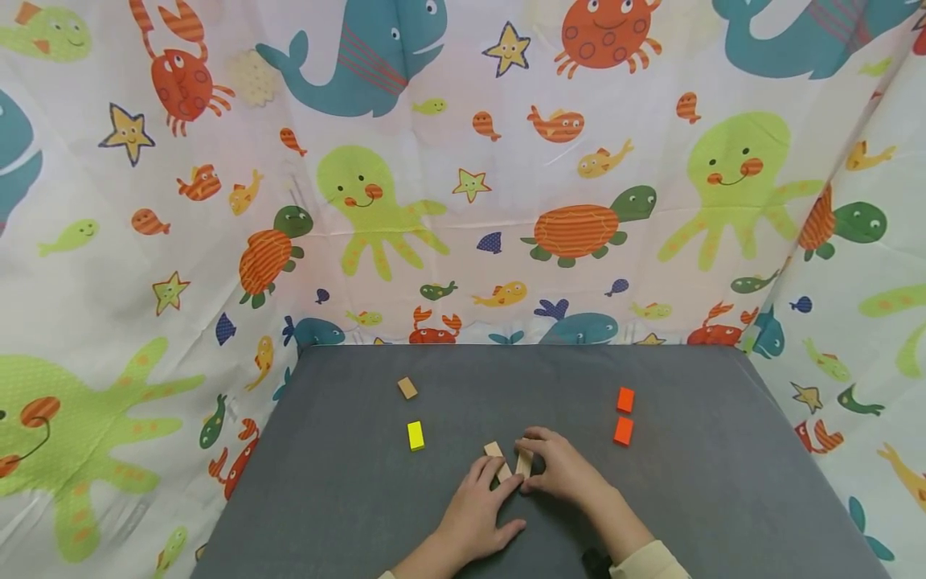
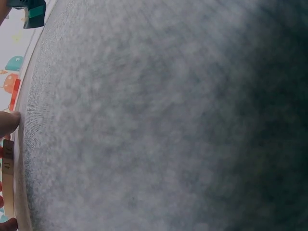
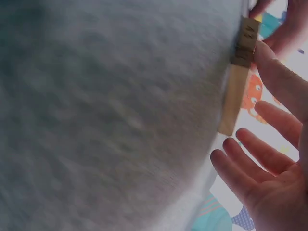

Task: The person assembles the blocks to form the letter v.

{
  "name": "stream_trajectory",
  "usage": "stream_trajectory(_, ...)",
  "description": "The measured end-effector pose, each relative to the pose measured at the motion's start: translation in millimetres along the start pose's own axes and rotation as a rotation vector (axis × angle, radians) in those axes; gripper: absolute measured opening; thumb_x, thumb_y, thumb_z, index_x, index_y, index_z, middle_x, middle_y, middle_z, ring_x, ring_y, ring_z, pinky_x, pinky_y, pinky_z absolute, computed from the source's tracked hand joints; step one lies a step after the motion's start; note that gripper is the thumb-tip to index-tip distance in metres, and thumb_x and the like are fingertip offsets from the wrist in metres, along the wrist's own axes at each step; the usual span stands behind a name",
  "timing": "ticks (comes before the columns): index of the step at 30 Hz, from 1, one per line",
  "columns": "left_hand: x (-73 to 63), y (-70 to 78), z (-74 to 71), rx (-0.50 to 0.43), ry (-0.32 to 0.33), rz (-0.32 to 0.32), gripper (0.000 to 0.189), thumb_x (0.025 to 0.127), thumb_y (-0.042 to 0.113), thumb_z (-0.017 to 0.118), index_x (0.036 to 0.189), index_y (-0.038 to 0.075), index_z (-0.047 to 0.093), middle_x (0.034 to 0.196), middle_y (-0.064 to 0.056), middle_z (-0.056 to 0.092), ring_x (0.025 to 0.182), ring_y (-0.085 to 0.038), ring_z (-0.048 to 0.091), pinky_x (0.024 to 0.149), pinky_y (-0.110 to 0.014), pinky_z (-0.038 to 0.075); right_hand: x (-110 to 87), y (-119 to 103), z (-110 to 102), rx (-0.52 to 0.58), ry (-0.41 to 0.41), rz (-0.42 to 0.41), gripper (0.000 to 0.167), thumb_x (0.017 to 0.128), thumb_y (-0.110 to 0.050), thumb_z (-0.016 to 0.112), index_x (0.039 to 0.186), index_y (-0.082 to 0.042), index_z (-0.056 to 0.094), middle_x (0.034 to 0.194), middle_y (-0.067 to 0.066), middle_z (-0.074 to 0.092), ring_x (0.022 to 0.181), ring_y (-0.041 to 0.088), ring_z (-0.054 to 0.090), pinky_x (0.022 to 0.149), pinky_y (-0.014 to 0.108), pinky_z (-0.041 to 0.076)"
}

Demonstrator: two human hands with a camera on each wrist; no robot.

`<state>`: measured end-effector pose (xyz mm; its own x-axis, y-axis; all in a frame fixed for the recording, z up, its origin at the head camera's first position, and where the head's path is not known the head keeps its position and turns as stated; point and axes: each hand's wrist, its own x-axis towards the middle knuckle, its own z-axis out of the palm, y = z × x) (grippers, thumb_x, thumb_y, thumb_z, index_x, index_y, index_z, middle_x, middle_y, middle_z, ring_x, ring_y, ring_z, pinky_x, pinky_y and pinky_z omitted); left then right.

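Two plain wooden blocks stand close together on the grey table, making a narrow V in the head view. My right hand (image 1: 560,466) pinches the right wooden block (image 1: 524,464) between thumb and a fingertip at its two ends. In the right wrist view, the thumb (image 3: 272,65) lies against a wooden block (image 3: 234,98) whose darker face carries marks, with the other fingers spread. My left hand (image 1: 473,511) touches the left wooden block (image 1: 493,450) with its fingertips, its thumb held apart. At the left wrist view's edge, a marked wooden block (image 2: 7,175) shows between fingertips.
To the left lie a yellow block (image 1: 415,436) and, farther back, a tan block (image 1: 407,388). Two orange-red blocks, one nearer (image 1: 623,431) and one farther (image 1: 625,400), lie on the right. A sea-animal curtain (image 1: 463,265) borders the grey table (image 1: 325,498).
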<state>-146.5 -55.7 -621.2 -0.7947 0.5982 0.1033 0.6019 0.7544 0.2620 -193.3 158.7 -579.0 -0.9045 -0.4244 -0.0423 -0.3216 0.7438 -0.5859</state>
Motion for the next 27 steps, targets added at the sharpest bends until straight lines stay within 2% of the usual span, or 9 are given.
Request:
stream_trajectory(6, 0.8, 1.3, -1.2, 0.027, -0.003, -0.007, 0.065, 0.091, 0.065, 0.060, 0.148, 0.036, 0.049, 0.154, -0.005, 0.042, 0.140, -0.026, 0.039, 0.103, -0.049, 0.049, -2.3, 5.6, -14.2, 0.008, 0.058, -0.004, 0.070, 0.071, -0.031, 0.092, 0.132, -0.009, 0.067, 0.142, 0.019, 0.056, 0.129, 0.042, 0.053, 0.104, 0.062, 0.043)
stream_trajectory(14, 0.8, 2.3, -0.1, 0.056, 0.022, -0.006, 0.066, 0.090, 0.066, 0.062, 0.147, 0.034, 0.051, 0.152, -0.005, 0.043, 0.139, -0.026, 0.040, 0.102, -0.047, 0.049, -11.1, 26.2, -28.3, -0.028, 0.158, 0.044, 0.071, 0.070, -0.031, 0.093, 0.132, -0.009, 0.067, 0.141, 0.016, 0.058, 0.129, 0.040, 0.055, 0.104, 0.059, 0.045)
stream_trajectory(22, 0.8, 2.0, 2.8, 0.059, 0.027, 0.006, 0.066, 0.090, 0.067, 0.060, 0.147, 0.034, 0.051, 0.151, -0.005, 0.044, 0.138, -0.026, 0.041, 0.103, -0.046, 0.049, -21.3, 44.6, -42.7, -0.009, 0.213, 0.082, 0.070, 0.072, -0.030, 0.092, 0.134, -0.008, 0.066, 0.141, 0.017, 0.058, 0.129, 0.042, 0.054, 0.104, 0.061, 0.044)
stream_trajectory(27, 0.6, 2.9, 2.0, 0.046, 0.001, -0.018, 0.066, 0.090, 0.068, 0.059, 0.148, 0.037, 0.049, 0.152, -0.003, 0.042, 0.139, -0.025, 0.040, 0.103, -0.047, 0.049, -24.4, 53.3, -49.5, -0.020, 0.233, 0.075, 0.070, 0.073, -0.031, 0.091, 0.134, -0.007, 0.065, 0.141, 0.019, 0.058, 0.129, 0.042, 0.054, 0.103, 0.060, 0.044)
